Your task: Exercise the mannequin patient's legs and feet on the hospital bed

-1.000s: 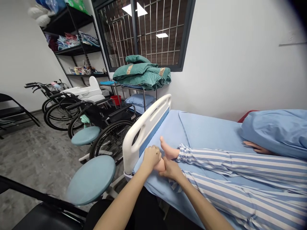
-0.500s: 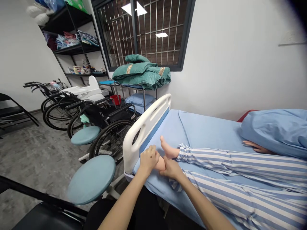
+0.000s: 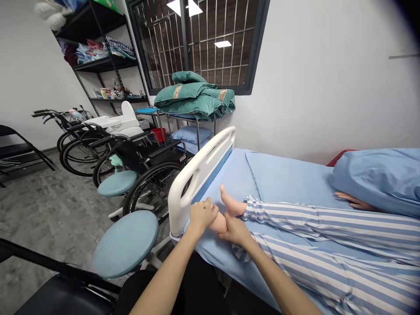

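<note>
A figure in blue-and-white striped trousers lies on a hospital bed with a light blue sheet. Its two bare feet point toward the white footboard. My left hand wraps around the toes of the nearer foot. At the ankle of that same foot my right hand grips it, beside the trouser cuff. The farther foot rests free on the sheet just behind my hands. A blue blanket covers the figure's upper part, with one of its hands showing below it.
Two round blue stools stand left of the bed, with several wheelchairs behind them. A cart holds folded green bedding. Black shelving lines the far wall, and a black chair sits at my lower left.
My left hand has shifted slightly over the toes of the nearer foot; my right hand has stayed at the ankle. The view has tilted a little.
</note>
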Motion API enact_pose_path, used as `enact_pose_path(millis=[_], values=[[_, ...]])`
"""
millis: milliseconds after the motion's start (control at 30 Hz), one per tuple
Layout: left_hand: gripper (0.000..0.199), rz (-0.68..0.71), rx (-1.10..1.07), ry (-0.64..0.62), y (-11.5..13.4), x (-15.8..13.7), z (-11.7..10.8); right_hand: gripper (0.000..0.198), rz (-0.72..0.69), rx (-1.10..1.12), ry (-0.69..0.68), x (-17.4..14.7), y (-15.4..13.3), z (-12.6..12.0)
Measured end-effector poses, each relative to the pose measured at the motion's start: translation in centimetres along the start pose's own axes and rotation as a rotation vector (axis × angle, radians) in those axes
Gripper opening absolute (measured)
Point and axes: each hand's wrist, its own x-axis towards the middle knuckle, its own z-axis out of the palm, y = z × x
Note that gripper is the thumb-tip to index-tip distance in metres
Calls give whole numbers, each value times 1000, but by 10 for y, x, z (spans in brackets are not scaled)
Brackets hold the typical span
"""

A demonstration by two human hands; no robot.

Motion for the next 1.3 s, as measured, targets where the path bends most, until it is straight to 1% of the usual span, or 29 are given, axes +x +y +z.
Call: enact_pose_path(millis=[167,300,400,500,567,667,800,900,1100,1200,1300], values=[[26,-53,-13,5,0,-3,2,47,4,2,-6,0,1,1],[34,-102,-37,7,-4,-12,7,49,6,-3,-8,0,-1,0],[39,-105,-71,-23,-8,-20,11,49,-1,-22,9,0,0,2],[39,-97,-115,-45,-10,-23,12,48,-1,-52,34,1,2,6],[39,-96,-125,-37,-9,-23,11,49,-2,-60,34,2,3,8],[40,-90,-80,-8,-8,-20,6,49,1,-64,34,1,4,10],[41,-11,16,-2,-8,-13,-4,49,1,-69,43,1,5,11],[41,58,42,-52,-6,-5,-10,51,-12,-45,33,2,7,10],[32,136,65,-148,4,14,-19,61,9,3,-19,3,5,4],[30,190,72,-213,9,21,-23,56,21,-4,-14,2,1,1],[28,242,101,-249,13,26,-24,51,31,-18,-12,0,-1,0]])
